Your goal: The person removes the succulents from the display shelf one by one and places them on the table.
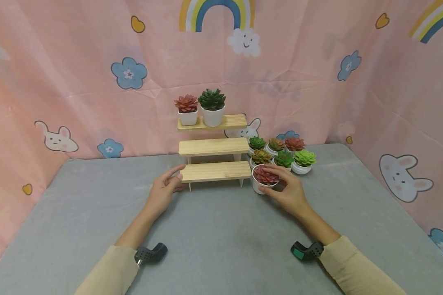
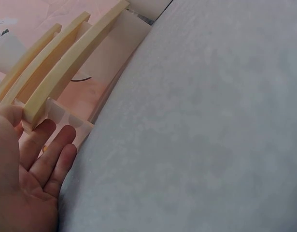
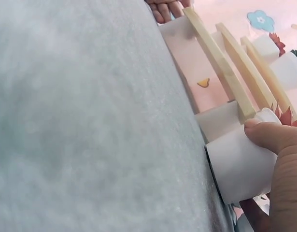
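Red succulent [image 1: 266, 176] beside edge of shelf [image 1: 214, 146].

The head view is lit evenly and softly, faint shadows being cast on the grey tabletop [image 1: 214, 237] beneath the wooden shelf [image 1: 214, 146]. The left wrist view is dimmer, the right paler; in both, the shelf is bowed by distortion and the tabletop blurred.

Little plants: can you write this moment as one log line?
left fingers: pinch bottom shelf; right fingers: hold red plant; top shelf: two plants; table: six more plants
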The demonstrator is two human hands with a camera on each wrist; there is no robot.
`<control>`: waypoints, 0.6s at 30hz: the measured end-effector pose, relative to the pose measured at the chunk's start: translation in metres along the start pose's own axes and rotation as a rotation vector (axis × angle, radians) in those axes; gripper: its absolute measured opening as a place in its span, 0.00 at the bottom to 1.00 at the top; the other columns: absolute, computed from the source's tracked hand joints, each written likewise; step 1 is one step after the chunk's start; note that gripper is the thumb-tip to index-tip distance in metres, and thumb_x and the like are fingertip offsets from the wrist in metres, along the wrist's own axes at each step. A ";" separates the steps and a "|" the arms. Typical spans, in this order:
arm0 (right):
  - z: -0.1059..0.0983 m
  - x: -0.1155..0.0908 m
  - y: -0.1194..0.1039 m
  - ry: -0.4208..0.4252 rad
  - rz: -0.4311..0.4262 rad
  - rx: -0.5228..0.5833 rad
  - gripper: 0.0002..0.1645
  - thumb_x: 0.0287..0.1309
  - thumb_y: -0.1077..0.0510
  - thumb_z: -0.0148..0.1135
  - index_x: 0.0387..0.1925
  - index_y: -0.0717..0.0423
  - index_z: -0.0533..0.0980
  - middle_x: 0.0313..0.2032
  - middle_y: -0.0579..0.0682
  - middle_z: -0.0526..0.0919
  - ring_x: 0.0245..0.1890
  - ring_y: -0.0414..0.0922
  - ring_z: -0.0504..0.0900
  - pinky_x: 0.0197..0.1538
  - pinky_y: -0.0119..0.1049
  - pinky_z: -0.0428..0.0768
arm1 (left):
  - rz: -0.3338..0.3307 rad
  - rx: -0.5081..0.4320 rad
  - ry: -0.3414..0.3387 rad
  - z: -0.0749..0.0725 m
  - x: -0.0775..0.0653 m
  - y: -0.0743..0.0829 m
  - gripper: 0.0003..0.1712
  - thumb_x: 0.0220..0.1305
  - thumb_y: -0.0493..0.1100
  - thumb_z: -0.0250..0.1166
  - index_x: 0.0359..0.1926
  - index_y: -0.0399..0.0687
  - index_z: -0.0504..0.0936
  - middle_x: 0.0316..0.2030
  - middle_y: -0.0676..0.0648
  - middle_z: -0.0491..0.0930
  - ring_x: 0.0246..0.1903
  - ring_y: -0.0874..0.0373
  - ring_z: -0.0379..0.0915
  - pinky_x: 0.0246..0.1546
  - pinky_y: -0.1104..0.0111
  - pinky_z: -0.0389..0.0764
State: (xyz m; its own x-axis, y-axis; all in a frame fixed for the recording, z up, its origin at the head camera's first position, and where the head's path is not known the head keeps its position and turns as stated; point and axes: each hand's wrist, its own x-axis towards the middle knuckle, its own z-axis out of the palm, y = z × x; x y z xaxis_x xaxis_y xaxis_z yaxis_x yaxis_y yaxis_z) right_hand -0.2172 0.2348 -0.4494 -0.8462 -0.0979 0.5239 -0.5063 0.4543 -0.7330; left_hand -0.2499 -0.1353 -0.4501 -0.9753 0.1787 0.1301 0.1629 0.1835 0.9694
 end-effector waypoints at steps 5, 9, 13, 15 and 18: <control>0.000 0.001 0.003 -0.008 -0.010 -0.007 0.33 0.46 0.68 0.79 0.57 0.57 0.81 0.61 0.58 0.80 0.62 0.27 0.71 0.54 0.12 0.76 | 0.007 -0.005 0.002 -0.001 0.000 0.002 0.23 0.79 0.44 0.54 0.70 0.44 0.73 0.55 0.30 0.82 0.52 0.38 0.84 0.50 0.61 0.88; 0.001 0.003 0.003 -0.025 -0.017 -0.024 0.34 0.46 0.67 0.80 0.58 0.55 0.81 0.62 0.56 0.80 0.63 0.29 0.71 0.56 0.13 0.75 | 0.006 -0.004 0.011 -0.003 -0.002 0.002 0.23 0.79 0.43 0.54 0.70 0.43 0.72 0.55 0.29 0.82 0.52 0.37 0.83 0.50 0.62 0.88; 0.002 0.003 0.002 -0.036 -0.002 0.019 0.34 0.46 0.68 0.79 0.58 0.57 0.80 0.63 0.57 0.79 0.64 0.29 0.71 0.57 0.14 0.75 | -0.002 0.003 0.012 -0.003 -0.003 0.000 0.24 0.78 0.44 0.54 0.70 0.45 0.72 0.55 0.30 0.82 0.52 0.39 0.84 0.50 0.62 0.88; 0.001 0.002 0.001 -0.033 0.020 0.059 0.34 0.46 0.69 0.79 0.58 0.58 0.80 0.63 0.58 0.78 0.63 0.28 0.71 0.56 0.14 0.77 | -0.001 0.002 0.003 -0.002 -0.002 -0.001 0.24 0.78 0.45 0.55 0.70 0.45 0.72 0.56 0.31 0.82 0.52 0.40 0.84 0.50 0.62 0.88; -0.001 0.001 -0.001 -0.028 0.052 0.097 0.34 0.48 0.70 0.77 0.59 0.58 0.79 0.64 0.58 0.77 0.63 0.27 0.71 0.56 0.15 0.76 | 0.009 -0.004 -0.008 -0.001 -0.001 -0.002 0.24 0.78 0.45 0.55 0.70 0.45 0.72 0.55 0.31 0.82 0.52 0.41 0.84 0.51 0.61 0.88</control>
State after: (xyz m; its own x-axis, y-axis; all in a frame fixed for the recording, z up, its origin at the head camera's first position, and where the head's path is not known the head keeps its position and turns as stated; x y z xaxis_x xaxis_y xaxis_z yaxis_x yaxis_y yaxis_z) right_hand -0.2172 0.2351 -0.4478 -0.8753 -0.1021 0.4728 -0.4744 0.3713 -0.7982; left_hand -0.2496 -0.1363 -0.4516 -0.9726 0.1878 0.1371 0.1710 0.1782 0.9690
